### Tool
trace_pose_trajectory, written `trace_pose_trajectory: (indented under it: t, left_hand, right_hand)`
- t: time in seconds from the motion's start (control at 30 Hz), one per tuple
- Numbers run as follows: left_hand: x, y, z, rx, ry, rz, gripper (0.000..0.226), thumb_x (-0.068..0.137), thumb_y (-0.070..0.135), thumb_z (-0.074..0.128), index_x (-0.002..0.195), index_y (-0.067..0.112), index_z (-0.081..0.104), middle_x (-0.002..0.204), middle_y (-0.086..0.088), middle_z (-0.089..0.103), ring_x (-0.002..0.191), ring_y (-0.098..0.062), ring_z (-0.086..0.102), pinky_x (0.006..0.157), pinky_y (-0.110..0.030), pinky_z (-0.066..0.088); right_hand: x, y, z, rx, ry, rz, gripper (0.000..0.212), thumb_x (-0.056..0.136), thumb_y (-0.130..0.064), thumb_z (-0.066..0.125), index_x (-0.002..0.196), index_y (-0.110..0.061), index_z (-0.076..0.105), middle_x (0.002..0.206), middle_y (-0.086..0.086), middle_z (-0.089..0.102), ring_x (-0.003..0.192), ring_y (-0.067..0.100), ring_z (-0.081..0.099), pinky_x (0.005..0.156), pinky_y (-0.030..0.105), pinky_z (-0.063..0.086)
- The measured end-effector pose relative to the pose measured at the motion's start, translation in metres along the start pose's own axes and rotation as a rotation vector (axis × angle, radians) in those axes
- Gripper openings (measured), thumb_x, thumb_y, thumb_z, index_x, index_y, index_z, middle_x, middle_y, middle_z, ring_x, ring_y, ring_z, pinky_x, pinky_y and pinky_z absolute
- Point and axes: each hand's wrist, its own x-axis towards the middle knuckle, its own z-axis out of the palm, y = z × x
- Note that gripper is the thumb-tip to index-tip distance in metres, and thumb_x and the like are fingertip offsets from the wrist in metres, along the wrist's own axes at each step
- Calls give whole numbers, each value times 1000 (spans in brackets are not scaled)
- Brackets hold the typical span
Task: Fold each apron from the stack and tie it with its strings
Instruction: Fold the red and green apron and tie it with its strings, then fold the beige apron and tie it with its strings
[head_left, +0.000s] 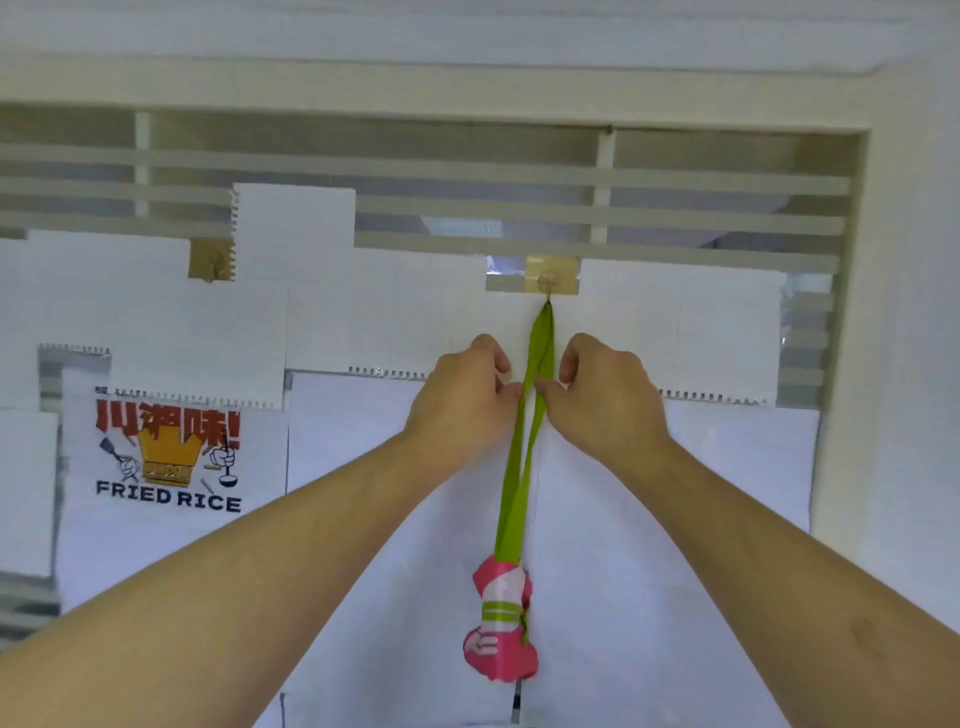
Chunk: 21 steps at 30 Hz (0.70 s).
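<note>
Head view: I see folded pink apron (501, 623) hanging as tied bundle, green strap (524, 441) looped over small hook (548, 288) on taped patch of window. Left hand (462, 400) pinches left run of strap, fingers curled. Right hand (602, 395) pinches right run, thumb and forefinger closed on it. Both hands just below hook. White paper sheets (675, 322) cover glass; fried-rice poster (169, 457) at left.

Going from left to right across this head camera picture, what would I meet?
Fried rice poster → left hand → green strap hanging from a hook → right hand.
</note>
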Motion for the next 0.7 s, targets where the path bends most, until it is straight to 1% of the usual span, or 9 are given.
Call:
trace_pose_trajectory:
  t: [0.13,0.2,0.27,0.3,0.4,0.47,0.53,0.63,0.7]
  left_hand:
    - [-49,-27,-4,-64,-37,27,5,97,25,69,96,25,65,82,10,70,74,-9,67,76,-38,60]
    - [-89,-48,-4,-100,-75,12,6,96,23,70,91,26,67,82,10,71,74,-8,67,77,-35,58]
    - [-137,-73,-3,-148,-152,-36,7,97,23,69,90,22,68,79,8,72,74,-9,67,77,-31,57]
    - [-161,-86,-1,-178,-187,-64,9,97,23,69,89,19,69,78,6,72,73,-10,68,75,-30,57]
    - [-250,-142,14,-273,-311,-236,10,98,22,67,88,20,69,72,5,73,70,-10,72,74,-34,60]
    - [-314,-185,27,-270,-416,-388,10,96,25,66,86,28,68,73,7,72,74,-15,74,78,-42,62]
    - [-375,-223,36,-258,-497,-498,9,93,29,66,85,35,66,77,8,70,77,-17,73,78,-45,60]
    - [-443,-267,36,-236,-537,-628,19,93,20,68,89,38,66,83,8,71,79,-14,69,77,-35,57]
    - [-474,-290,32,-215,-545,-699,18,93,12,70,93,30,69,84,6,72,81,-14,69,80,-32,57]
  right_hand:
    - [-53,0,12,101,-34,24,24,93,-36,68,81,-24,51,71,-3,61,67,16,59,60,30,46]
    - [-92,-1,23,127,-80,13,20,93,-26,67,78,-21,55,67,-6,59,63,8,56,56,19,39]
    - [-140,-5,36,166,-145,19,19,90,-20,69,75,-17,58,67,-3,61,66,12,57,57,13,36]
    - [-165,-6,43,197,-180,28,19,88,-19,70,74,-15,58,67,0,63,67,14,58,60,15,39]
    - [-257,0,80,235,-363,136,24,87,-22,73,70,-15,58,67,-1,64,67,15,59,65,25,44]
    - [-327,7,113,231,-513,248,24,88,-21,73,69,-16,58,66,-2,62,65,14,57,61,23,42]
    - [-399,18,151,210,-708,380,22,89,-20,72,71,-19,61,64,-3,64,60,12,58,59,26,45]
    - [-503,46,208,138,-1017,619,8,87,-23,69,88,-27,62,84,-4,70,74,17,69,61,35,56]
    - [-553,64,238,69,-1099,691,16,83,-26,63,98,-27,59,96,-2,66,80,16,66,61,33,56]
